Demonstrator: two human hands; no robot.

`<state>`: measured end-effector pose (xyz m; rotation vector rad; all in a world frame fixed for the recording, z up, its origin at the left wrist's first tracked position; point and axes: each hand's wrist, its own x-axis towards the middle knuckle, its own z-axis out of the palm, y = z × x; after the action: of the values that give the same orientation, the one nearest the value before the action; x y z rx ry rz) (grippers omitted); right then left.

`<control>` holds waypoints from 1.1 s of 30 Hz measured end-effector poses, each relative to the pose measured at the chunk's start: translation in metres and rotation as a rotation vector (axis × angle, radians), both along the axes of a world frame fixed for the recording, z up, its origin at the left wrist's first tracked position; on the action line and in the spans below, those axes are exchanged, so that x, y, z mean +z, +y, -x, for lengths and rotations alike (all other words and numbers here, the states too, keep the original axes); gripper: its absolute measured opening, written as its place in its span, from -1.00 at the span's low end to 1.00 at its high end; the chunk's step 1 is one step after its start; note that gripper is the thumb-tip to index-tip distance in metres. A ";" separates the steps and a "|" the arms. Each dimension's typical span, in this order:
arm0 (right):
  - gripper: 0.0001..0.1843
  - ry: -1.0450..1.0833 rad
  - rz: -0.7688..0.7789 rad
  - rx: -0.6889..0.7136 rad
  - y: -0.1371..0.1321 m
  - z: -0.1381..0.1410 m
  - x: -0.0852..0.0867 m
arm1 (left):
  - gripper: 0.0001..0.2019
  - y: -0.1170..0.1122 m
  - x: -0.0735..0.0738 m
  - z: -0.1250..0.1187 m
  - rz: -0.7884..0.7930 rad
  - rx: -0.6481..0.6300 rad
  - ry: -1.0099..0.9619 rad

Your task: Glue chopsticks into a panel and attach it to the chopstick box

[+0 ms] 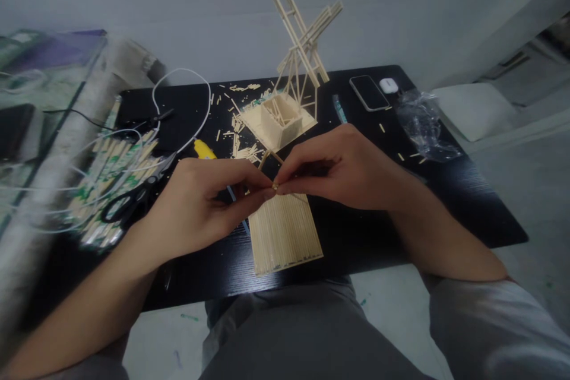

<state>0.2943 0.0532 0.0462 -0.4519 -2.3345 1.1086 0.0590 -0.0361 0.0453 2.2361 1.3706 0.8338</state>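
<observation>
My left hand [202,202] and my right hand [345,169] meet fingertip to fingertip above a flat panel of glued wooden sticks [285,234] on the black table [445,190]. Both pinch the same small piece of wooden stick [275,185], which is mostly hidden by the fingers. A thin stick [267,157] pokes up just behind the fingertips. Beyond the hands stands a stick model [285,113]: a small box on a base with a tall crossed frame rising from it.
Black scissors [133,199] lie on packets of sticks [107,190] at the left, with white cable [196,107] looping over them. Loose stick offcuts [243,145], a yellow tool [205,149], a phone [369,92], an earbud case [389,85] and a crumpled clear bag [421,122] lie about.
</observation>
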 end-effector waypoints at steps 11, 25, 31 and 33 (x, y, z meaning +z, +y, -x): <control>-0.99 -0.003 0.006 0.010 0.001 0.000 0.000 | -0.93 0.000 -0.001 0.001 0.004 0.005 0.002; -0.97 -0.023 0.015 -0.025 -0.002 0.000 0.000 | -0.89 0.000 0.001 0.001 0.017 0.018 0.033; -0.95 -0.033 -0.005 0.000 -0.001 -0.001 0.002 | -0.91 0.000 0.000 0.002 0.002 0.003 0.032; -0.95 -0.031 -0.005 -0.011 -0.003 -0.001 0.002 | -0.92 0.000 -0.001 0.002 -0.007 0.001 0.033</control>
<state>0.2956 0.0507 0.0484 -0.4833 -2.3582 1.0976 0.0573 -0.0362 0.0440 2.2646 1.3857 0.8063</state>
